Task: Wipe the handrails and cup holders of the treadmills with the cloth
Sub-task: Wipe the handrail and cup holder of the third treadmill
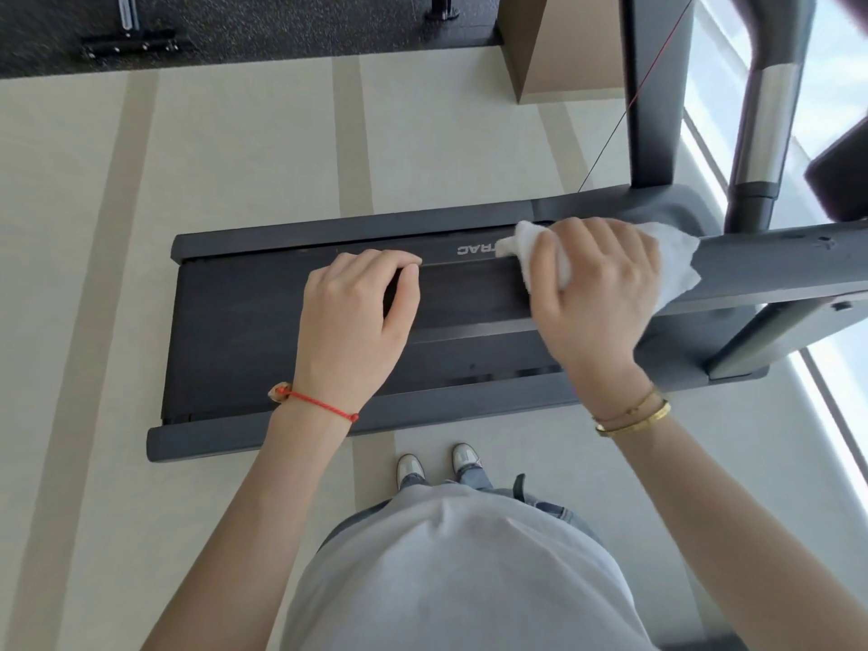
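Observation:
I stand beside a treadmill (225,350) and look down over its near handrail (469,293), a dark bar running left to right above the belt. My left hand (357,312) grips the free left end of this rail, fingers curled over the top. Further right, my right hand (596,293) holds a white cloth (676,260) wrapped over the same rail, fingers curled round cloth and bar. The cloth sticks out on both sides of the hand. No cup holder shows in this view.
The treadmill's upright post (657,86) and the far handrail with a silver section (765,124) rise at the right, next to a bright window (836,415). A brown pillar (563,39) and an equipment base (127,44) stand at the back. My shoes (437,467) are on the striped floor.

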A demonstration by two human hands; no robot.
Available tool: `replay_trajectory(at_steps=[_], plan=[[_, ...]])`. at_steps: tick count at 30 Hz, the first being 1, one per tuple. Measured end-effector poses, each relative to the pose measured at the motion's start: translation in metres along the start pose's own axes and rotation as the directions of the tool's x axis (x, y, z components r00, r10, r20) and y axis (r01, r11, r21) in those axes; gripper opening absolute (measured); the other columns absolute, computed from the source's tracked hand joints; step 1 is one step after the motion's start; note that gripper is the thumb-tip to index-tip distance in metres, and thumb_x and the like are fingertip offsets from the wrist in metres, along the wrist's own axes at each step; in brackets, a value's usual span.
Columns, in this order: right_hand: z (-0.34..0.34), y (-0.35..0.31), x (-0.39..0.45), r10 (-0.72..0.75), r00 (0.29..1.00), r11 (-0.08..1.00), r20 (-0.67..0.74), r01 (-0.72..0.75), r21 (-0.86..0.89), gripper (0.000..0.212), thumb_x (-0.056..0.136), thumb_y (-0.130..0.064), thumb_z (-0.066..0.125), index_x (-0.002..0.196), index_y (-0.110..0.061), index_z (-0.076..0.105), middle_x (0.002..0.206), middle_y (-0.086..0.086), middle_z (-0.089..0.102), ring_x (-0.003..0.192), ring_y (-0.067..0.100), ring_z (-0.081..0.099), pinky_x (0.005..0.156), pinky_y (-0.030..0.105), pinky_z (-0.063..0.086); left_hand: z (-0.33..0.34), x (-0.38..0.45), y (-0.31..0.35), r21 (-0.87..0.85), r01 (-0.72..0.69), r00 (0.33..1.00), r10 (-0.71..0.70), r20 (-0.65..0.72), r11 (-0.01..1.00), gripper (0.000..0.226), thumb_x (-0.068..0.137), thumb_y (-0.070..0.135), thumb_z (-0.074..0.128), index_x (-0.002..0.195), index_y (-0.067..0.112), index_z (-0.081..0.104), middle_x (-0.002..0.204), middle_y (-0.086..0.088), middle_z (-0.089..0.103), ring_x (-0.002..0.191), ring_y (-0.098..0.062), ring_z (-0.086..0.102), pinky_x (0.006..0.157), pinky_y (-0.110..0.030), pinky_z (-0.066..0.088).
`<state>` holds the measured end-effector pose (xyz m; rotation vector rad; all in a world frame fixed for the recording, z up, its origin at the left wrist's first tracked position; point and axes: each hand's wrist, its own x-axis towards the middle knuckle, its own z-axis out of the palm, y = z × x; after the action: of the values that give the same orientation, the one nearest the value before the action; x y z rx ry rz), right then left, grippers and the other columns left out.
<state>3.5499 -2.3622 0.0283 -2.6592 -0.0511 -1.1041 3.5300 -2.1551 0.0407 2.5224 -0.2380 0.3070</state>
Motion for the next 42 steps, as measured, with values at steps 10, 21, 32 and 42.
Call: replay_trajectory(at_steps=[10,21,32,42], plan=[[-0.014,0.033,0.0,-0.164,0.982,0.982,0.092,0.154,0.112,0.03,0.099,-0.025,0.043,0.085,-0.01,0.066,0.081,0.004,0.064,0.085,0.031,0.059,0.081,0.04,0.043,0.004,-0.001,-0.002,-0.002,-0.01,0.999,0.01,-0.043,1.0,0.033,0.1,0.029,0.04,0.105,0.018,0.07,0.101,0.008,0.072,0.091,-0.018,0.062,0.088,-0.037,0.044],[-0.001,-0.034,-0.019,-0.338,0.93,0.917,0.147,0.29,0.274,0.033,0.098,-0.03,0.052,0.116,-0.008,0.068,0.116,0.006,0.067,0.114,0.029,0.059,0.103,0.041,0.04,0.001,0.0,0.0,0.061,-0.015,1.0,0.015,0.0,0.998,0.037,0.1,0.029,0.037,0.104,0.01,0.068,0.09,-0.002,0.069,0.083,-0.026,0.059,0.082,-0.041,0.044],[0.0,0.002,-0.009,-0.062,0.998,0.997,-0.004,0.062,0.045,0.024,0.095,-0.022,0.051,0.084,-0.011,0.068,0.08,0.001,0.065,0.087,0.026,0.06,0.085,0.036,0.042,0.007,0.014,0.025,0.043,-0.138,0.989,0.135,0.066,0.99,0.027,0.102,0.019,0.045,0.11,0.011,0.07,0.103,0.0,0.073,0.093,-0.022,0.066,0.093,-0.04,0.046],[-0.015,0.107,0.005,-0.263,0.965,0.958,-0.007,0.262,0.116,0.028,0.096,-0.025,0.047,0.092,-0.009,0.07,0.088,0.002,0.068,0.088,0.025,0.063,0.083,0.037,0.044,0.062,0.035,0.101,-0.043,-0.147,0.987,0.149,0.057,0.988,0.023,0.099,0.019,0.049,0.106,0.012,0.07,0.095,0.001,0.072,0.086,-0.021,0.065,0.076,-0.04,0.052]])
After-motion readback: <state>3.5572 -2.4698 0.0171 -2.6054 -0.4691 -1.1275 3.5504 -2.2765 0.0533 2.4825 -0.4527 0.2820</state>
